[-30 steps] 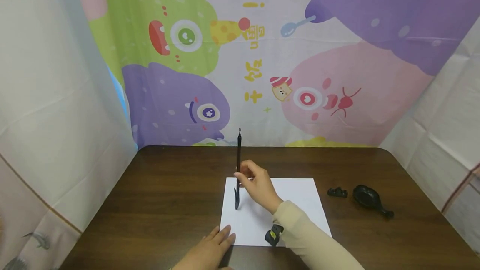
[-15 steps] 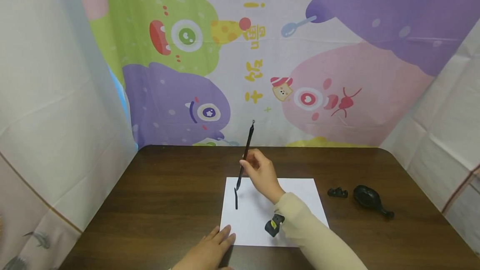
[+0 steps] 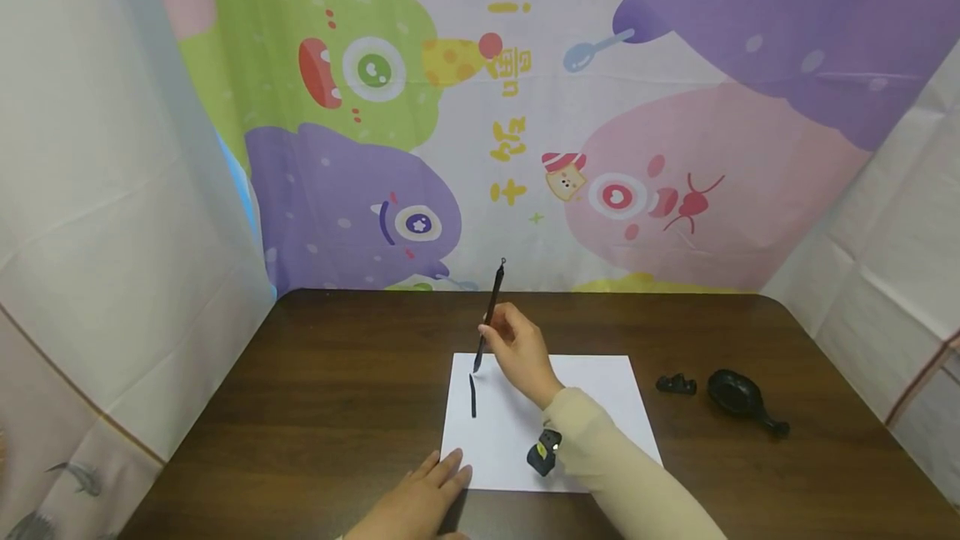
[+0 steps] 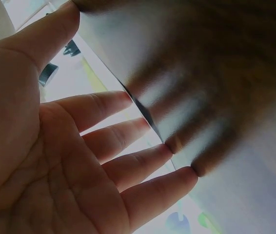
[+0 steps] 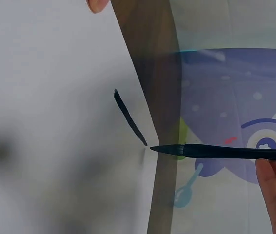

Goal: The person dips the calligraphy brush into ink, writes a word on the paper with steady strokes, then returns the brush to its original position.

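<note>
My right hand [image 3: 521, 352] pinches a slim black writing brush [image 3: 491, 298] with a small loop at its top end. The brush leans right, its dark tip close over the upper left of a white sheet of paper [image 3: 600, 407]. Just below the tip runs one black ink stroke [image 3: 473, 397]. In the right wrist view the pointed bristles [image 5: 167, 149] are right at one end of the stroke [image 5: 129, 117]. My left hand [image 3: 420, 494] lies at the sheet's lower left corner, fingertips on the paper. Its fingers are straight and spread in the left wrist view.
On the brown table [image 3: 360, 382], right of the sheet, lie a small bumpy black piece [image 3: 677, 384] and a black oval dish with a handle [image 3: 735, 394]. A cartoon-printed curtain [image 3: 510, 248] hangs behind the table. A black wrist camera [image 3: 544, 451] hangs under the right sleeve.
The brush tip has moved from the stroke's lower end up to its top, and the brush has gone from upright to leaning right. The left hand has stayed in place.
</note>
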